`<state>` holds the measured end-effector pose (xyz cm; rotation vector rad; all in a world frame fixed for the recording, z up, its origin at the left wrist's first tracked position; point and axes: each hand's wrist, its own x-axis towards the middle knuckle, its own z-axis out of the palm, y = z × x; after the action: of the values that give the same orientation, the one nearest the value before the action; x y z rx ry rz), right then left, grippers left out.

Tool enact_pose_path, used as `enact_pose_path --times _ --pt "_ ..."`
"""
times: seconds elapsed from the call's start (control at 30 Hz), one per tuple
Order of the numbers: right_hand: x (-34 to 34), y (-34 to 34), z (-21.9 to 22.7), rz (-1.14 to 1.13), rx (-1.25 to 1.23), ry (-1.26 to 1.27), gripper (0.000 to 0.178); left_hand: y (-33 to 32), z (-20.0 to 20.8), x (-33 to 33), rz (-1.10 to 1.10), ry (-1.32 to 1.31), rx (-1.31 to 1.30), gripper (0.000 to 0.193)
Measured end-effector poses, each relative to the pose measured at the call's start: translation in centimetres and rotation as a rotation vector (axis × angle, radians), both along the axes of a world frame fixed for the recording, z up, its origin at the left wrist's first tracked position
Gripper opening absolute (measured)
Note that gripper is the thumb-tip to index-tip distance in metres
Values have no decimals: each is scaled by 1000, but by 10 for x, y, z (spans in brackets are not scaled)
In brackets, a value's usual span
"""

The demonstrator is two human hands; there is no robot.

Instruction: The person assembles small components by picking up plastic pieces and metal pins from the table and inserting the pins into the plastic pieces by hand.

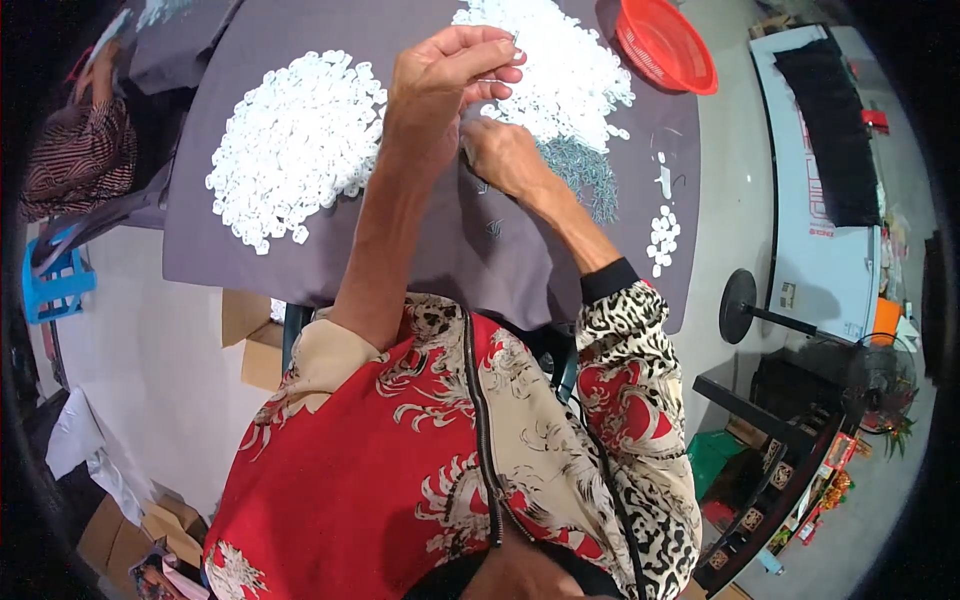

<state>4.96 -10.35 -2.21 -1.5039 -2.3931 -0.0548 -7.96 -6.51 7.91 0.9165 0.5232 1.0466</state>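
Observation:
My left hand is raised over the table, thumb and fingertips pinched together around something tiny. A thin dark sliver and a pale bit show at the tips, too small to name. Lower and to the right, my right hand has its fingers curled down by the cloth, their tips hidden. Beside it lies a heap of thin grey metal pins or nails. Behind both hands spreads a large pile of small white plastic pieces. Another heap of white pieces sits left of my left forearm.
A red plastic basket stands at the table's far right. Several loose white pieces lie on the grey-brown tablecloth near the right edge. Another person's patterned sleeve shows at far left, above a blue stool. Cardboard boxes stand below.

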Motion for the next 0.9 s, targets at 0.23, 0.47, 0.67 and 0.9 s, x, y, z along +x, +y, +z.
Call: enact_pose_path --times 0.23,0.47,0.67,0.9 --pt "44 -40 81 -323 -588 1472 24 -10 6 11 -48 -15 -47 27" --pt "62 -81 117 -188 -323 1615 29 -37 11 35 -210 26 -23 28" --pt "58 -99 137 -291 -214 1461 31 -55 16 44 -351 -7 -8 26" --pt "55 -108 148 -325 -108 1285 28 -63 16 49 -361 33 18 25"
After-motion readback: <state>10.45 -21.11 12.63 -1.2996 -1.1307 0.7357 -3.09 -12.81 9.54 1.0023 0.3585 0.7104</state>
